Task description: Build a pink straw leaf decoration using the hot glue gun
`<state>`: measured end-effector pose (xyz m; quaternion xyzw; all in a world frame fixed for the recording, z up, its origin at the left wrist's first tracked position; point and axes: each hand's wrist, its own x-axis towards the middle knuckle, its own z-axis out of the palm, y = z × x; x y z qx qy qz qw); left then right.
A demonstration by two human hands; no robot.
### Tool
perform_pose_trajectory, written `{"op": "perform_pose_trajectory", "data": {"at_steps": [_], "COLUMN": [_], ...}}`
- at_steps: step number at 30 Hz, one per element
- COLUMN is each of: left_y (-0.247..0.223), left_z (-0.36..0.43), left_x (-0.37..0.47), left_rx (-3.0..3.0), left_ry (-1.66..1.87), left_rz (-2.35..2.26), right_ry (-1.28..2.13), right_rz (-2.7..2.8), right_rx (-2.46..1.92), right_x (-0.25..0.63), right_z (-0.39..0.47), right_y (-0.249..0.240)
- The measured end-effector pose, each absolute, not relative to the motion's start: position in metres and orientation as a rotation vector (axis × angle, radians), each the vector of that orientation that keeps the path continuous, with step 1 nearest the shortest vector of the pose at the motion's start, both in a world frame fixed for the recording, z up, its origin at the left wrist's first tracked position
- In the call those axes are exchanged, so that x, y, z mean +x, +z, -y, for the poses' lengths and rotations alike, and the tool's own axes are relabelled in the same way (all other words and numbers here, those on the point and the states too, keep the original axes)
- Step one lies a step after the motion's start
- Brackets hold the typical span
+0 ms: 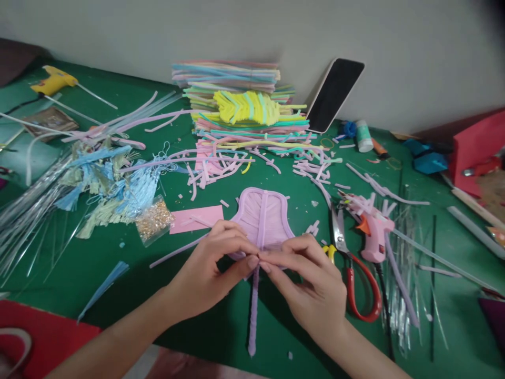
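Observation:
A lilac leaf-shaped fan (pixel 272 213) made of fuzzy pipe cleaners lies in the middle of the table, with a wrapped lilac handle (pixel 253 316) pointing toward me. Over the spot where the handle meets the fan, my left hand (pixel 215 263) and my right hand (pixel 310 276) come together, thumbs and index fingertips pinched and almost touching. Whatever is between the fingertips is too small or hidden to tell. A lilac pipe cleaner (pixel 177 251) runs out from behind my left hand. Red-handled scissors (pixel 365 295) lie right of my right hand.
A pink glue gun (pixel 376 239) lies at right, a yellow one (pixel 55 81) far left. Bundled pipe cleaners (pixel 224 76) and a propped phone (pixel 335 95) stand by the wall. Blue tassels (pixel 144 181), a bead bag (pixel 154 221) and a pink card (pixel 199 218) lie left.

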<state>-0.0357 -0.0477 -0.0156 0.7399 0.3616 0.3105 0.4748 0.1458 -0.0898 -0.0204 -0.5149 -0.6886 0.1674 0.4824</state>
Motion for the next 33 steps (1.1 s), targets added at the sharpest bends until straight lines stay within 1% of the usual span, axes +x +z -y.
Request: {"op": "perform_pose_trajectory", "data": {"at_steps": [5, 8, 14, 20, 28, 33], "left_y": [-0.014, -0.014, -0.014, -0.011, -0.019, -0.018], "left_z": [0.047, 0.046, 0.047, 0.047, 0.046, 0.046], "left_x": [-0.035, -0.035, -0.033, -0.033, -0.034, -0.034], "left_rx": [1.54, 1.477, 1.541, 1.61, 1.762, 1.749], "left_ry": [0.759, 0.761, 0.784, 0.772, 0.778, 0.776], "left_rz": [-0.813, -0.792, -0.804, -0.81, -0.827, -0.816], "right_ry": [0.51, 0.502, 0.514, 0.4, 0.455, 0.45], "right_rz": [1.661, 1.687, 1.726, 1.898, 1.877, 1.857], "right_rx": [-1.145, -1.116, -1.103, -1.044, -1.101, -1.092], "right_x": [0.147, 0.149, 0.157, 0.159, 0.156, 0.155], "right_z": [0.087, 0.087, 0.089, 0.088, 0.087, 0.09], "right_y": [-0.017, -0.017, -0.011, -0.002, -0.006, -0.006]}}
